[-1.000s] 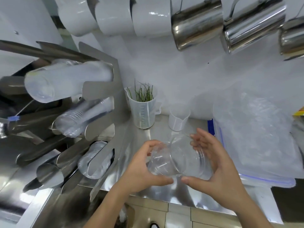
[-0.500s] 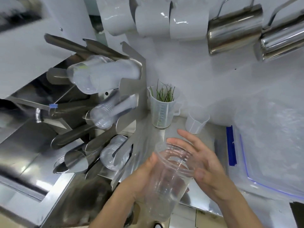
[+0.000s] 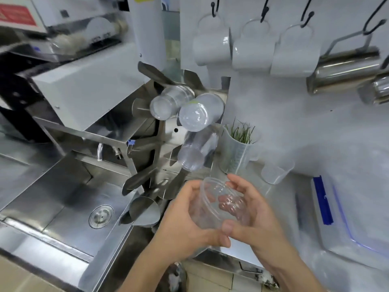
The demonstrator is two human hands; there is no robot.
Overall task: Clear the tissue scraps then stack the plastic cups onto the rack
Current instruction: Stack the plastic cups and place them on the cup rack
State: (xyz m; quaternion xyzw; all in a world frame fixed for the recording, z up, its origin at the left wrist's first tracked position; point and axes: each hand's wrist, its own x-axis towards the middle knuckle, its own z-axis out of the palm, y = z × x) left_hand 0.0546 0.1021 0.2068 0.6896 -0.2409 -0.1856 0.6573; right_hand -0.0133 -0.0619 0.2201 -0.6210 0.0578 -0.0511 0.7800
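Steel bench (image 3: pixel 248 182) beside a sink (image 3: pixel 69 199) — both hands cradle a clear plastic cup (image 3: pixel 219 205), left hand (image 3: pixel 185 220) and right hand (image 3: pixel 252 218) fingers curled around it, mouth tilted up-left toward the rack (image 3: pixel 160 131) just beyond — left hand nearer.

A drinks counter in a café or tea shop, at the washing-up end.

A stainless steel worktop (image 3: pixel 242 182) runs into a sink (image 3: pixel 63 199) with a round drain (image 3: pixel 101 213) at the near left. Beside the sink stands a metal rack (image 3: pixel 155 144) holding stacks of clear plastic cups (image 3: pixel 197 114). On the far white wall, white mugs (image 3: pixel 252 51) and steel pitchers (image 3: pixel 345 70) hang from hooks (image 3: pixel 263 9). A measuring jug (image 3: pixel 237 154) with green blades in it stands on the worktop just right of the rack.
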